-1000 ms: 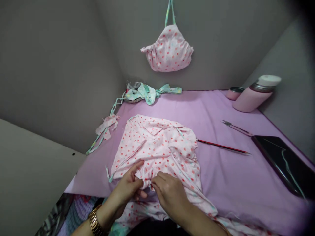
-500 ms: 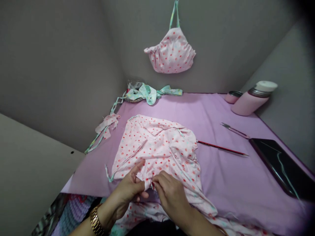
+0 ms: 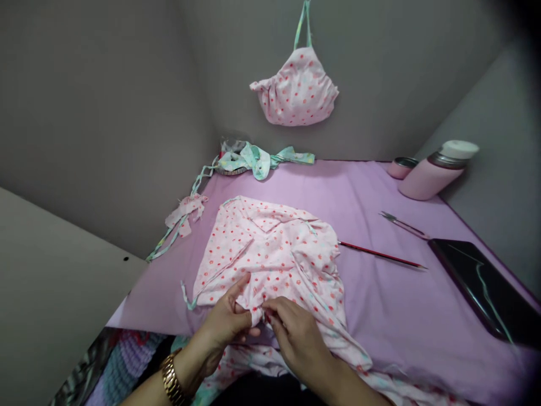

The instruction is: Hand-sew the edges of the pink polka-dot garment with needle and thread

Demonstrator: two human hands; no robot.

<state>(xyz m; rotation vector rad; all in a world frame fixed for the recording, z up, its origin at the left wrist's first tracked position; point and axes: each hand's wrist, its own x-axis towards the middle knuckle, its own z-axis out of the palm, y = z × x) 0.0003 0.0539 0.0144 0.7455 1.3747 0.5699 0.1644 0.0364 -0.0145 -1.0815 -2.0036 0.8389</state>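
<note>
Head view | left hand, right hand | pinching pink dotted fabric

The big cloth lies in the middle of the table top. A small cloth piece hangs on the wall behind the table. A tangle of cloth strips sits at the back edge. To the right of the big cloth lies a pencil, with a thin tool behind it. A flask is at the back right, with a small tin just left of it. A tablet lies at the front right.
</note>
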